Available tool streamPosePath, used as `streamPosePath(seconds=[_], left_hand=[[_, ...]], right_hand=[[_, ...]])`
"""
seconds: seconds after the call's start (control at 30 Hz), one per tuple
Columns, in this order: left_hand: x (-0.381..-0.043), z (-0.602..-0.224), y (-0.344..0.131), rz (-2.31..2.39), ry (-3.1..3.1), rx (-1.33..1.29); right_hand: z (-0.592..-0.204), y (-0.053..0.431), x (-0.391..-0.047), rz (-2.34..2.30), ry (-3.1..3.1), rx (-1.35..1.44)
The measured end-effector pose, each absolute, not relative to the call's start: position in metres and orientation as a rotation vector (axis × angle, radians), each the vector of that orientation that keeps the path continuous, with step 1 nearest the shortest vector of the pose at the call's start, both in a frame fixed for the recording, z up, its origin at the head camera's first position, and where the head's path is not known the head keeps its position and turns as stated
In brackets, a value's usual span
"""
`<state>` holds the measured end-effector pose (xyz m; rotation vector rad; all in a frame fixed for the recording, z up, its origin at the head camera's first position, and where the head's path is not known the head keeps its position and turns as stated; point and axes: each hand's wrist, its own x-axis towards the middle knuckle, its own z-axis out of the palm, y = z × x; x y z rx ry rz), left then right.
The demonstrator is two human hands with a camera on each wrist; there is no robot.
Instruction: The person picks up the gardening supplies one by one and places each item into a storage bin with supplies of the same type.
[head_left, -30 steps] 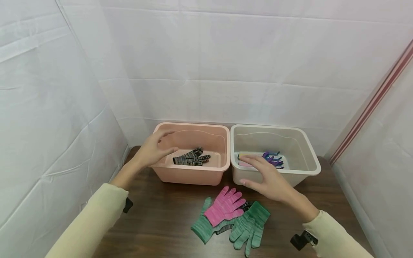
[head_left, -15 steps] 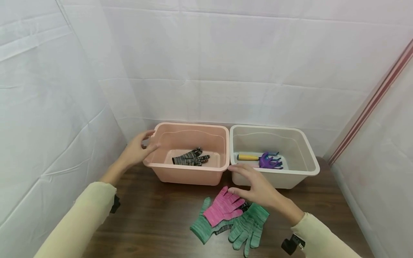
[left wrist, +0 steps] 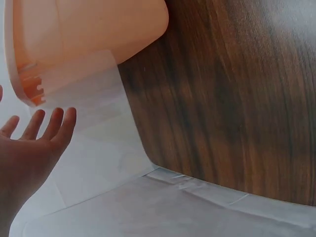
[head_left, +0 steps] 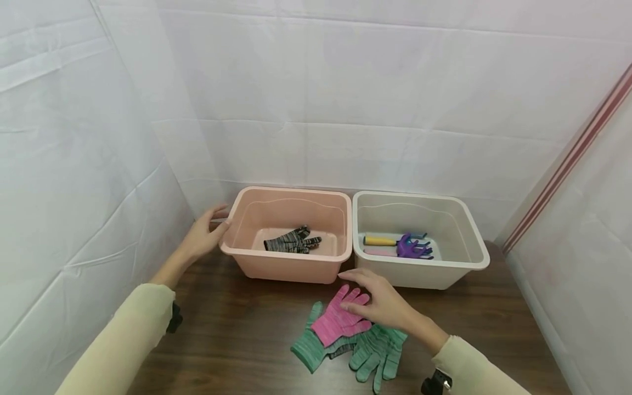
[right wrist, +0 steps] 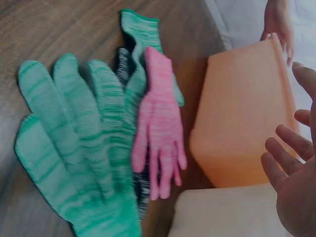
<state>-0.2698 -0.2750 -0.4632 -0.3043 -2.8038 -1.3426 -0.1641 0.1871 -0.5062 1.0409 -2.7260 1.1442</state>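
My left hand (head_left: 199,240) is at the left rim of the pink bin (head_left: 291,267), fingers spread; the left wrist view shows its fingertips (left wrist: 68,123) just short of the rim. A black-and-grey striped glove (head_left: 288,242) lies inside that bin. Over the glove pile hovers my right hand (head_left: 382,300), fingers loosely bent and holding nothing. On top of the pile is a pink glove (head_left: 333,322), lying across a green glove (head_left: 310,348). Another green glove (right wrist: 106,163) lies beside it, partly behind my right hand in the head view. A dark glove (right wrist: 143,190) shows beneath, mostly covered.
A pale grey bin (head_left: 419,271) stands right beside the pink one. It holds a yellow-handled tool (head_left: 379,241) and a purple-pronged hand rake (head_left: 411,248). White cloth walls (head_left: 306,99) enclose the back and sides of the brown table (head_left: 237,340).
My left hand has moved left, from over the pink bin to its outer rim. The right hand has come from the grey bin down and left over the gloves.
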Motion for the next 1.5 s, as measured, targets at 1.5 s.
streamPosePath(seconds=[1.5], left_hand=[[-0.268, -0.477, -0.271, -2.115, -2.722, -0.137]], right_hand=[[-0.609, 0.170, -0.168, 1.229, -2.905, 0.756]])
